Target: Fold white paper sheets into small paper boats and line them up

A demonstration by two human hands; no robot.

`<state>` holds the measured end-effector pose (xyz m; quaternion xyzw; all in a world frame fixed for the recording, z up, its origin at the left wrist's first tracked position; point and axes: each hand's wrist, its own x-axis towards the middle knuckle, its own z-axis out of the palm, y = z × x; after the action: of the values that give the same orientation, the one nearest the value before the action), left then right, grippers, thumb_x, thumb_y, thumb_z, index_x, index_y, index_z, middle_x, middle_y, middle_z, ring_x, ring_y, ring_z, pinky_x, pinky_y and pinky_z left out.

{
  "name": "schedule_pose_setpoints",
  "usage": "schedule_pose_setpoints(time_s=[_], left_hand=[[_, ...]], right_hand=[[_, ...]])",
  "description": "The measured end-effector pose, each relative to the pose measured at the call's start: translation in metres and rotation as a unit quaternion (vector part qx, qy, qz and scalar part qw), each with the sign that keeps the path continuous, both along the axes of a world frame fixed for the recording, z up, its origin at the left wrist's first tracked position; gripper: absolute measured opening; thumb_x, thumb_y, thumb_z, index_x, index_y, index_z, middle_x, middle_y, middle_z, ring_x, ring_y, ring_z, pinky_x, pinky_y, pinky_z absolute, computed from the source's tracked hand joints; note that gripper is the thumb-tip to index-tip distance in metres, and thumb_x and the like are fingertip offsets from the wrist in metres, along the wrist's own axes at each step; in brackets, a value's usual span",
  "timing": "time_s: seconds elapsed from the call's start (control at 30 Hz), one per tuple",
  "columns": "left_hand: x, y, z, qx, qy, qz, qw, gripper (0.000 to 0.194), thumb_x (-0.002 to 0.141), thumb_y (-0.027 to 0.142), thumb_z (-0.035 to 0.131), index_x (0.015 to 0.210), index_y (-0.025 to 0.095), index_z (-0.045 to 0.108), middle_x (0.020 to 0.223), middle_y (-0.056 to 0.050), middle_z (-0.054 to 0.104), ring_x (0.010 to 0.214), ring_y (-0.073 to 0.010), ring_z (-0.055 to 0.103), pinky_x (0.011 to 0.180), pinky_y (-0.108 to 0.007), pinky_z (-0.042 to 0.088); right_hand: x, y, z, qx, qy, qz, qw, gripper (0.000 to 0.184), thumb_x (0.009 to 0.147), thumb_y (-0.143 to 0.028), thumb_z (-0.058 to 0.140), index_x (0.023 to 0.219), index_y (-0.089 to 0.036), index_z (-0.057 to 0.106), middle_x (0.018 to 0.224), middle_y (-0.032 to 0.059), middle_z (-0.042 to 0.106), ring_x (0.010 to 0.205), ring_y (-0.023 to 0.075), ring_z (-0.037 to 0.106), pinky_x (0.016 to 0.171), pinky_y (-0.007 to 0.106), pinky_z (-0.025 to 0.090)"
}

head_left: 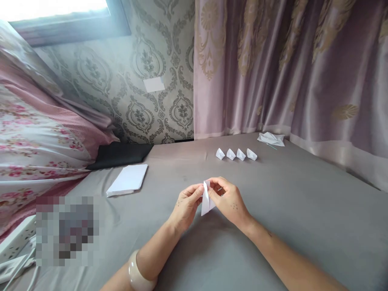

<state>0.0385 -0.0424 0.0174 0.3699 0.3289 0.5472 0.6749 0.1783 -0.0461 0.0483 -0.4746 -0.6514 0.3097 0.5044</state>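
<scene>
A small folded piece of white paper [207,202] is held between both hands above the grey sheet. My left hand [187,204] pinches its left edge with thumb and fingers. From the other side, my right hand [228,200] grips it near the top, the thumb pressed on its face and the fingertips partly hidden behind. The paper stands on end, with a crease down it and a pointed lower corner. Beyond the hands, several small folded paper shapes [231,154] sit in a row.
A stack of white paper [127,180] lies at the left, by a black folded item [121,154]. More folded white paper [270,139] rests at the back right near the curtain [242,81]. A white power strip [16,238] with cables is at lower left, beside a blurred-out patch.
</scene>
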Motion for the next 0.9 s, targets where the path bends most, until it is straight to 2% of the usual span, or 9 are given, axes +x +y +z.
schedule_pose_setpoints(time_s=[0.13, 0.3, 0.47, 0.73, 0.9], left_hand=[[0.001, -0.003, 0.002, 0.024, 0.007, 0.001, 1.0, 0.019, 0.078, 0.033, 0.073, 0.087, 0.016, 0.075, 0.086, -0.006, 0.071, 0.079, -0.0132, 0.06, 0.076, -0.025, 0.045], [0.004, -0.002, 0.01, 0.032, 0.022, -0.008, 0.999, 0.021, 0.076, 0.033, 0.074, 0.089, 0.016, 0.075, 0.086, -0.006, 0.071, 0.075, -0.0118, 0.059, 0.07, -0.023, 0.044], [0.013, 0.001, 0.014, 0.033, 0.01, -0.011, 0.999, 0.019, 0.074, 0.03, 0.076, 0.086, 0.015, 0.075, 0.086, -0.006, 0.071, 0.079, -0.0136, 0.061, 0.074, -0.026, 0.046], [0.026, -0.002, 0.004, -0.002, -0.013, -0.022, 1.0, 0.019, 0.075, 0.032, 0.076, 0.082, 0.015, 0.075, 0.088, -0.007, 0.071, 0.086, -0.0166, 0.064, 0.082, -0.029, 0.048], [0.023, -0.004, 0.0, -0.01, -0.026, -0.021, 0.999, 0.013, 0.076, 0.028, 0.075, 0.079, 0.015, 0.074, 0.082, -0.005, 0.071, 0.082, -0.0139, 0.062, 0.08, -0.026, 0.047]], right_hand=[[-0.001, -0.001, 0.003, -0.016, 0.035, 0.014, 0.999, 0.018, 0.08, -0.034, 0.059, 0.084, -0.018, 0.068, 0.079, 0.0035, 0.068, 0.069, 0.0151, 0.061, 0.064, 0.026, 0.049], [0.005, -0.002, 0.005, 0.013, 0.044, -0.003, 0.999, 0.016, 0.079, -0.033, 0.061, 0.081, -0.019, 0.069, 0.078, 0.0025, 0.067, 0.067, 0.0138, 0.06, 0.062, 0.025, 0.048], [0.015, -0.003, 0.003, 0.024, 0.034, -0.014, 0.999, 0.012, 0.079, -0.029, 0.062, 0.078, -0.019, 0.068, 0.077, 0.0013, 0.065, 0.065, 0.0127, 0.059, 0.06, 0.024, 0.047], [0.022, -0.007, -0.011, 0.154, -0.021, -0.039, 0.987, 0.014, 0.083, -0.017, 0.057, 0.084, -0.022, 0.069, 0.08, 0.0012, 0.064, 0.067, 0.0118, 0.058, 0.062, 0.024, 0.048], [0.023, -0.012, -0.019, 0.206, -0.063, -0.044, 0.975, 0.021, 0.086, -0.011, 0.053, 0.092, -0.024, 0.069, 0.083, 0.0019, 0.063, 0.074, 0.0122, 0.06, 0.067, 0.024, 0.05]])
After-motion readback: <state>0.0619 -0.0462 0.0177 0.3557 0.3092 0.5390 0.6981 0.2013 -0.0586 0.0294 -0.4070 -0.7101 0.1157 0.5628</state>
